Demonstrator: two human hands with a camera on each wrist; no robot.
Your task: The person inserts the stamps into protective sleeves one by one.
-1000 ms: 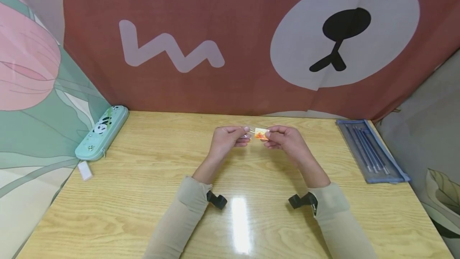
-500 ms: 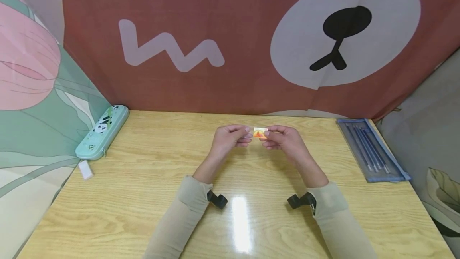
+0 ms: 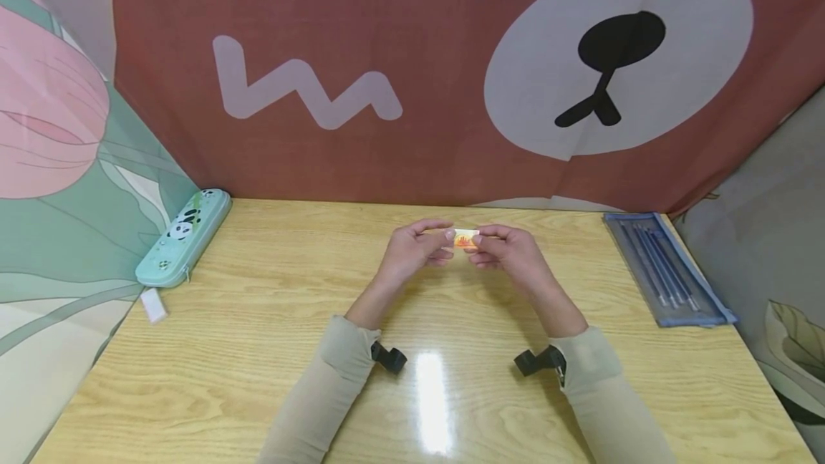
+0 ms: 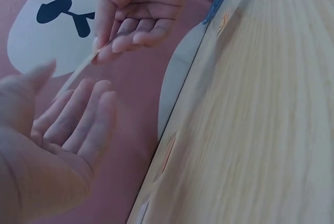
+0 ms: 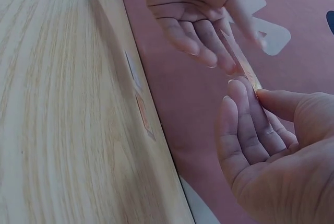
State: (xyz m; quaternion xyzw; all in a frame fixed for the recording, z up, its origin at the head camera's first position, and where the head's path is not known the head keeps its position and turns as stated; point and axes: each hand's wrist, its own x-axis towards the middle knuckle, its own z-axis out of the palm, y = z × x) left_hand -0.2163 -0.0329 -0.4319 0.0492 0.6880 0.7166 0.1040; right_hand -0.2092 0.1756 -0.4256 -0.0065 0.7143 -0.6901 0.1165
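Note:
A small flat piece, white along its top edge with orange and yellow print, is held up between the hands in the head view. My right hand pinches its right end between thumb and index finger. My left hand is at its left end. Seen edge-on in the right wrist view, the thin piece has a see-through part reaching the left fingers. The left thumb stands apart from it there. In the left wrist view its end lies by the left index fingertip. Its exact kind is unclear.
A mint panda pencil case lies at the table's left edge, with a small white block beside it. A blue-edged mesh pouch with several pencils lies at the right. A printed cloth hangs behind the wooden table.
My left hand has moved slightly right, closing the gap to the printed piece, and its thumb now sits at the left edge in the head view. My right hand keeps its pinch.

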